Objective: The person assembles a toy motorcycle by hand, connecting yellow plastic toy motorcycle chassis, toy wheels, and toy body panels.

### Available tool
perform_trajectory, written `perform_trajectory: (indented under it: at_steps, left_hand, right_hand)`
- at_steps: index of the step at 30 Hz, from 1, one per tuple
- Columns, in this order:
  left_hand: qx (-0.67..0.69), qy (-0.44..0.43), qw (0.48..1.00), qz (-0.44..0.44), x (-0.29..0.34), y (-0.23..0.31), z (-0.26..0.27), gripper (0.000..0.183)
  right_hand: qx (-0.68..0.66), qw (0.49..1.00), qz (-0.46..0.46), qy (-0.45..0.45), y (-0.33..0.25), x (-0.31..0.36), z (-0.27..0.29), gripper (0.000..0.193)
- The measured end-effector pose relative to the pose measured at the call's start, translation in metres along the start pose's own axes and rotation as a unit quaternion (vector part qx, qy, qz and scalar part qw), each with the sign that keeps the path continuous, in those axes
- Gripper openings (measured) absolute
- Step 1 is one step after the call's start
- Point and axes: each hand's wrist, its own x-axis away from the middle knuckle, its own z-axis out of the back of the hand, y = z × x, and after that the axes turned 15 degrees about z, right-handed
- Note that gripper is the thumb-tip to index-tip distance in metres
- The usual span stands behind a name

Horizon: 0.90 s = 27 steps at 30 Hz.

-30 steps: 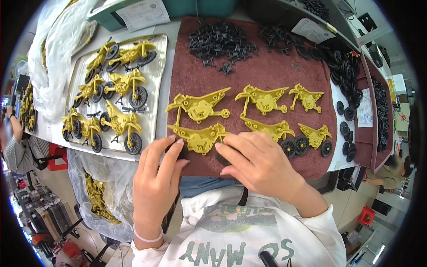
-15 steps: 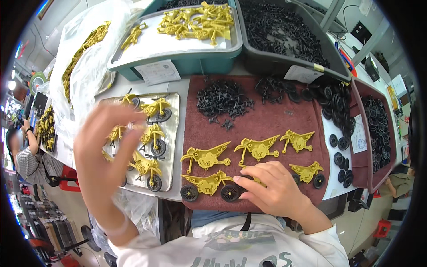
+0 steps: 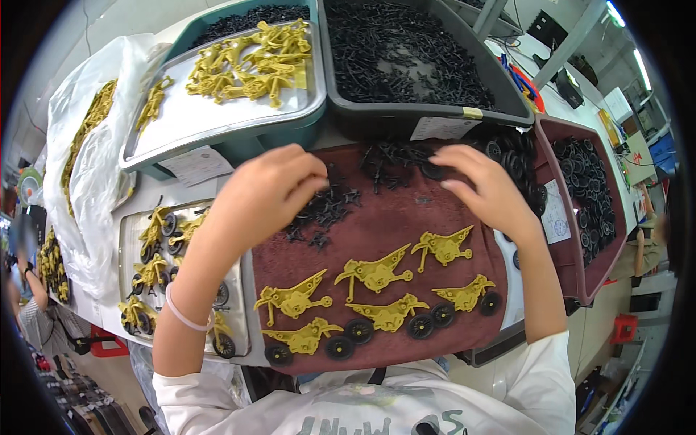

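Note:
My left hand (image 3: 279, 187) reaches over the left side of the heap of small black pronged parts (image 3: 335, 210) on the cloth. Its fingers are bent in toward the thumb; anything between them is hidden. My right hand (image 3: 486, 187) is beside a looser cluster of black parts (image 3: 395, 163), thumb and fingers apart, next to a dark round piece at its fingertips. Nearer me lie two rows of yellow toy motorcycle bodies. The back row, such as this yellow body (image 3: 373, 272), shows no wheels; the front row, such as this one (image 3: 304, 337), has black wheels (image 3: 339, 348) beside or under it.
At left, a tray (image 3: 245, 312) holds yellow motorcycles with wheels. A teal bin (image 3: 239, 145) bears a white tray of yellow parts. Behind stands a dark bin (image 3: 406, 112) of black parts; at right, a maroon bin (image 3: 591, 272) of wheels. A plastic bag (image 3: 94, 225) lies far left.
My left hand has swung from above the tray of motorcycles to the black heap. My right hand has left the front row and moved up to the far black parts. The view has shifted.

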Motion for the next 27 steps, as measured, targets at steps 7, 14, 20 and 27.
perform_trajectory:
  at_steps: [7, 14, 20, 27]
  left_hand:
    - [-0.059, -0.011, 0.998, 0.03, 0.011, -0.016, -0.027, 0.021]
    - [0.018, 0.04, 0.997, 0.068, 0.01, -0.024, -0.027, 0.016]
    - [-0.059, 0.068, 0.995, 0.03, 0.011, -0.022, -0.023, 0.015]
    - [-0.001, 0.126, 0.99, 0.07, 0.027, -0.007, -0.018, 0.009]
  right_hand:
    - [0.043, 0.985, 0.154, -0.062, 0.011, -0.06, -0.058, 0.023]
    - [0.094, 0.975, 0.189, -0.063, 0.015, -0.061, -0.062, 0.011]
    - [0.12, 0.964, 0.238, -0.007, 0.007, -0.056, -0.061, 0.01]
    - [-0.085, 0.982, 0.122, 0.112, -0.009, -0.058, -0.059, 0.015]
